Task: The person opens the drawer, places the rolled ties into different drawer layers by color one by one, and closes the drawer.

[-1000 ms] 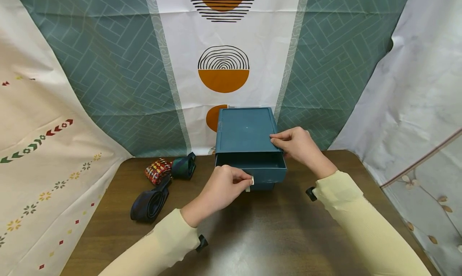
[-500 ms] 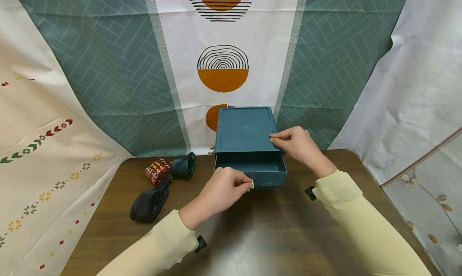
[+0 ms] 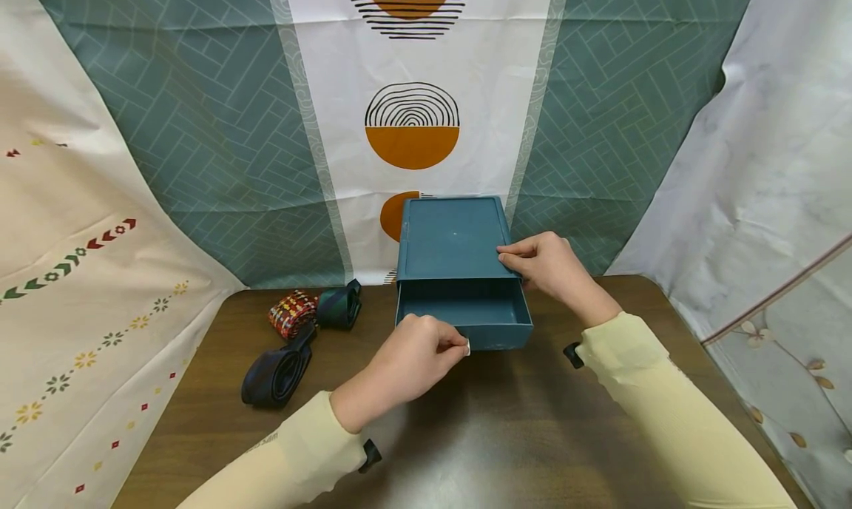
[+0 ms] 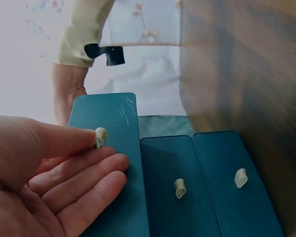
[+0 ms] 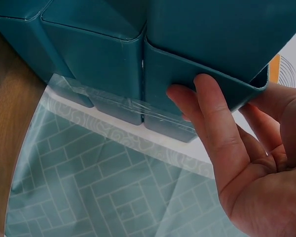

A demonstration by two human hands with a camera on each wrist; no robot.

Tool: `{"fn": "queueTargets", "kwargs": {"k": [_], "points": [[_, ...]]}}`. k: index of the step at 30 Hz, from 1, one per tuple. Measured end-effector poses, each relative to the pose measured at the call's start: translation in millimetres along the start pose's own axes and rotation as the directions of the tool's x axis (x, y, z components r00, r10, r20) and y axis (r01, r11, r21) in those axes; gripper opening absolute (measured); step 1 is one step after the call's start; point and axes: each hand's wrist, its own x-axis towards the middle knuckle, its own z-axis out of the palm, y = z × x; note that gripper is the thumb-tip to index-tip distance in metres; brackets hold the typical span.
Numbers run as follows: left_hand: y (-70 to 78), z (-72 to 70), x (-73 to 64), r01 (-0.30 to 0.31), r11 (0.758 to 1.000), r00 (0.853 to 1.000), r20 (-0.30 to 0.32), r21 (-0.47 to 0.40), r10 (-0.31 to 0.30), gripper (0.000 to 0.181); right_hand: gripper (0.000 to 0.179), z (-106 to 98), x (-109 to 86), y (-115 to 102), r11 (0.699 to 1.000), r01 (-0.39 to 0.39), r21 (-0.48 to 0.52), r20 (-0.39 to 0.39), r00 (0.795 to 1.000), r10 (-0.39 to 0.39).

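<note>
A teal drawer cabinet [image 3: 455, 239] stands at the back of the table, its top drawer [image 3: 506, 336] pulled out with a bare interior. My left hand [image 3: 413, 357] pinches the small cream pull tab [image 4: 101, 134] on that drawer's front between thumb and index finger; its other fingers extend alongside. Two lower drawer fronts [image 4: 170, 158] sit flush, each with a cream tab [image 4: 240, 178]. On the cabinet's right edge, my right hand [image 3: 552, 268] grips the casing, with fingers [image 5: 214, 106] against the side wall and others over the top.
Left of the cabinet lie three rolled neckties: a red multicoloured one [image 3: 293, 314], a dark green one [image 3: 338, 307] and a navy one [image 3: 276, 376]. They rest on the brown wooden table [image 3: 506, 435]. A patterned cloth [image 3: 259, 161] hangs right behind the cabinet.
The top drawer has slid farther out toward me, with my left hand drawing its tab along. My right hand stays on the cabinet's edge. The neckties have not moved.
</note>
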Motion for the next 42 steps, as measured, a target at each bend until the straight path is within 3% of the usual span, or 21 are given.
{"fn": "queueTargets", "kwargs": {"k": [7, 16, 42], "points": [[6.3, 1.2, -2.8, -0.028, 0.997, 1.0, 0.017, 0.066, 0.027, 0.013, 0.034, -1, 1.2, 2, 1.0, 0.002, -0.005, -0.001, 1.0, -0.002], [15.0, 1.0, -6.7, -0.018, 0.991, 1.0, 0.025, 0.13, 0.015, 0.013, 0.034, -1, 1.2, 3, 1.0, 0.004, 0.008, 0.003, 1.0, -0.004], [21.8, 3.5, -10.5, -0.04, 0.978, 0.998, 0.046, 0.206, 0.031, 0.013, 0.031, -2, 1.4, 3, 1.0, -0.008, 0.022, 0.009, 1.0, 0.007]]}}
